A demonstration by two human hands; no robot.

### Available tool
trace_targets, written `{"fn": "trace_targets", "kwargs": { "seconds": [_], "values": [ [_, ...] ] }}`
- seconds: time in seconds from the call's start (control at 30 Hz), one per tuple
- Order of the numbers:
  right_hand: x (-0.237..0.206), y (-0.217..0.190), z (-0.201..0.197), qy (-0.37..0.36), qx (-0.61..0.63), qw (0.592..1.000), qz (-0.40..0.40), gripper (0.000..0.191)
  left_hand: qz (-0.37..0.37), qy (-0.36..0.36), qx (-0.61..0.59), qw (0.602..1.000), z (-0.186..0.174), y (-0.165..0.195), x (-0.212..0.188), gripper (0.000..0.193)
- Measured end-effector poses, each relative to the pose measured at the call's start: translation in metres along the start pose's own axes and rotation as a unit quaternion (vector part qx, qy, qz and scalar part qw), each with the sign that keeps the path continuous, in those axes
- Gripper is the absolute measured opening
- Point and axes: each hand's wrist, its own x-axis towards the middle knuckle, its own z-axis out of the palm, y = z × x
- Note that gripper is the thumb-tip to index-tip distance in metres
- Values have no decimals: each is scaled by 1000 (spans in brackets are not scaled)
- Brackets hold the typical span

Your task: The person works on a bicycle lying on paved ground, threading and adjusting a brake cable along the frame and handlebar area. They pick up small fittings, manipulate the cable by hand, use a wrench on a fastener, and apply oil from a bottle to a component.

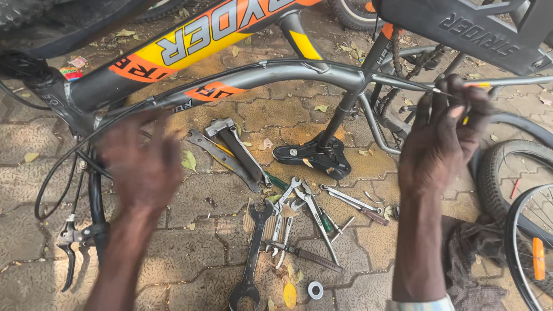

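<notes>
Bicycle frame [271,75], grey with orange and yellow panels, lies upside down across the top of my view, its black saddle [314,155] resting on the paving stones [190,253]. My right hand [440,141] is raised to the thin grey tube at the rear of the frame, fingers curled around a slim screwdriver [461,89] with a yellow and orange handle, its tip pointing left along the tube. My left hand [144,164] is blurred, fingers spread and loose, holding nothing, just below the curved grey tube and near the black cable [55,173] that loops down to the brake lever [72,242]. On the ground between my arms lie scattered tools: a hammer [236,147], a large open-ended spanner [250,259], pliers [299,198] and a small washer [315,289]. A tyre [495,178] curves at the right edge.
</notes>
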Motion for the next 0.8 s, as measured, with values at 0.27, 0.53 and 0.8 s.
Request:
{"fn": "trace_targets", "kwargs": {
  "seconds": [0.27,0.53,0.8],
  "values": [
    [-11,7,21,37,-19,999,24,13,168,30,-173,970,50,134,106,56],
    [-46,18,40,-37,-290,870,397,29,260,-135,-240,926,49,123,78,59],
    [42,48,41,75,-133,926,345,19,220,-43,-251,941,57,138,84,23]
  ]
}}
